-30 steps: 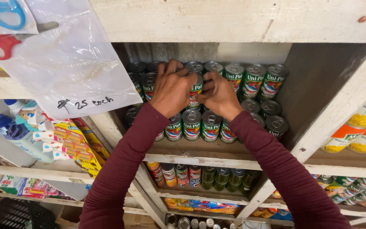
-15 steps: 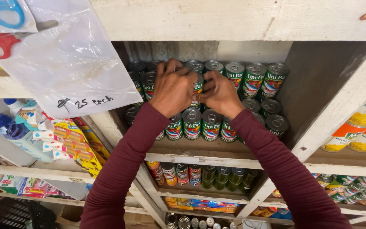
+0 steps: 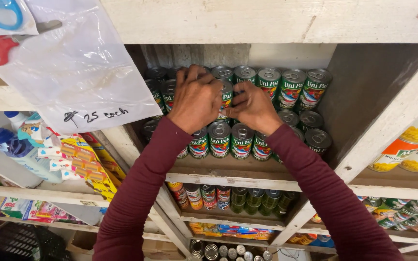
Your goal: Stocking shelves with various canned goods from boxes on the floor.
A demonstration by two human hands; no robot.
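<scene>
A: Green-labelled can (image 3: 225,99), upper row of the stack on the white wooden shelf (image 3: 228,180)?
B: Yes. Left hand (image 3: 197,99) and right hand (image 3: 252,107) both clasp it, apparently; fingers partly hidden. Neighbouring cans (image 3: 293,89) stand untouched.

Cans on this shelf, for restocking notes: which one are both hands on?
The green-labelled can in the upper row, pinched between the left hand and right hand; its neighbours stand untouched.

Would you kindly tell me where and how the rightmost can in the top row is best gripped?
Grip the rightmost can round its cylindrical wall near the lid end, coming from the front and right. Its right side faces the open gap in the shelf compartment, while a neighbouring can stands close on its left, so fingers probably fit there less easily.
</scene>
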